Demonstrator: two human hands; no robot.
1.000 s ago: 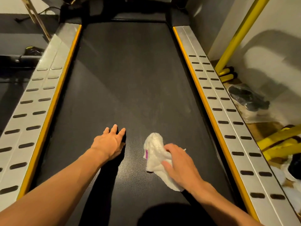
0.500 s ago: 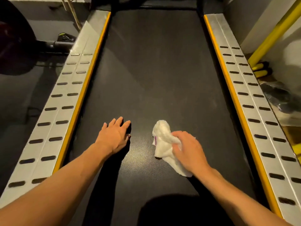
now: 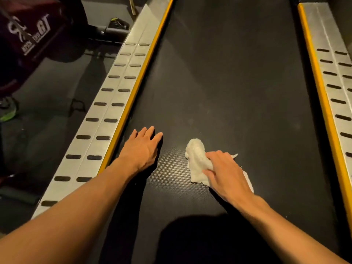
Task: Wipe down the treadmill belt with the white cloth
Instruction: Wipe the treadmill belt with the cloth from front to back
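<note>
Black and finely textured, the belt (image 3: 228, 88) runs between two silver rails, the left rail (image 3: 106, 115) and the right rail (image 3: 335, 73), each with a yellow edge and two rows of dark slots. One white cloth (image 3: 196, 159) lies crumpled on the belt. The right hand (image 3: 226, 176) presses on it, fingers (image 3: 213, 155) curled over it and gripping a fold. The left hand (image 3: 142, 149) lies flat on the belt near the left rail, fingers spread, holding nothing. On a dark red object (image 3: 28, 31) at upper left, white letters read "GT"; the smaller writing is not legible.
</note>
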